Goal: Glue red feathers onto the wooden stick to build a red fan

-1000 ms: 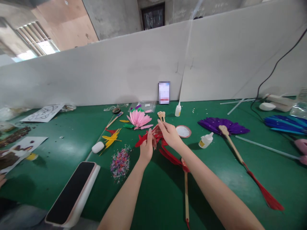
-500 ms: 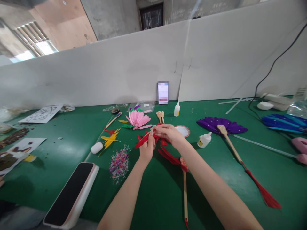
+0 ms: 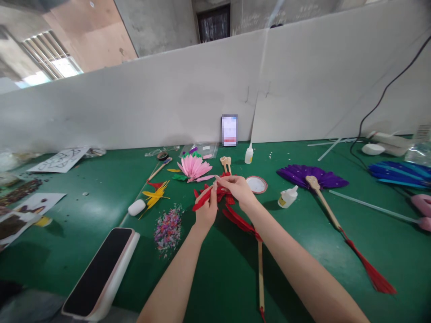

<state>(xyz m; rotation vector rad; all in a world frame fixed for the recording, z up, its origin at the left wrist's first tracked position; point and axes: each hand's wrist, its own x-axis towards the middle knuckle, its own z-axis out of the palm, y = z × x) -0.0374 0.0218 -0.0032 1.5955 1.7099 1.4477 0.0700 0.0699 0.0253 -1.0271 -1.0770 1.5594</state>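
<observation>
My left hand point(image 3: 206, 206) is closed on a red feather point(image 3: 202, 200) that slants down to the left past its fingers. Close beside it, my right hand point(image 3: 235, 186) pinches at the feather's upper end, fingertips nearly touching those of the left. More red feathers and tassels point(image 3: 229, 198) lie under and behind both hands. Below my right hand, a wooden fan handle point(image 3: 260, 273) lies on the green table with a few red feathers point(image 3: 237, 219) at its top, partly hidden by my right forearm. Two wooden handle heads point(image 3: 225, 162) lie just behind the hands.
Pink feathers point(image 3: 194, 168), yellow feathers point(image 3: 155, 195) and coloured flakes point(image 3: 168, 229) lie left. A purple fan point(image 3: 328, 177), two glue bottles point(image 3: 288, 197) and a round white dish point(image 3: 256, 184) are right. A phone point(image 3: 229, 130) leans on the wall; a power bank point(image 3: 101, 273) is front left.
The red feather between my hands has shifted slightly right and down. Both hands keep nearly the same place and hold.
</observation>
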